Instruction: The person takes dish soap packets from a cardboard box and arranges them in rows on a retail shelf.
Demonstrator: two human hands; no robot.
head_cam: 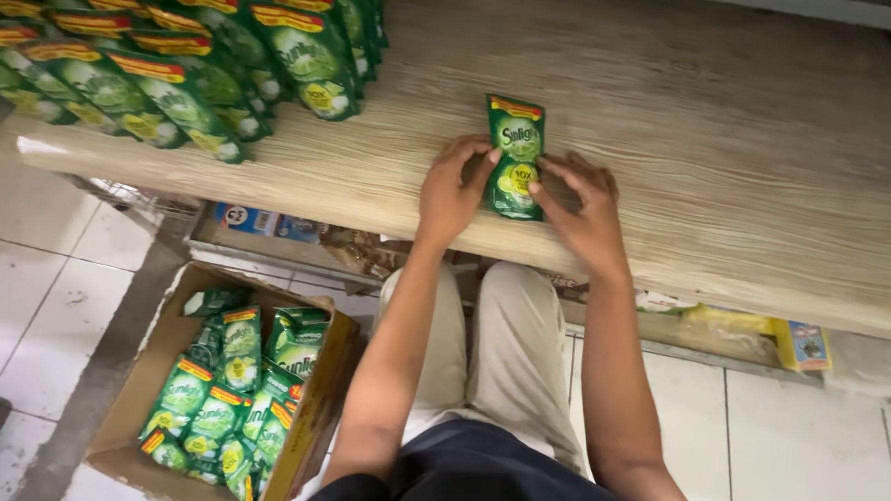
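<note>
A single green refill pouch [515,155] lies flat on a light wooden shelf [730,163], near its front edge. My left hand [452,188] rests against the pouch's left side, fingertips touching it. My right hand [582,208] presses on its lower right side. Both hands pinch the pouch between them. Rows of the same green pouches [173,58] stand stacked at the shelf's far left.
On the tiled floor at lower left an open cardboard box [139,387] holds several more green pouches [229,391]. A lower shelf under the wooden board carries small packets, among them a yellow pack [802,344]. My legs are beneath the shelf edge.
</note>
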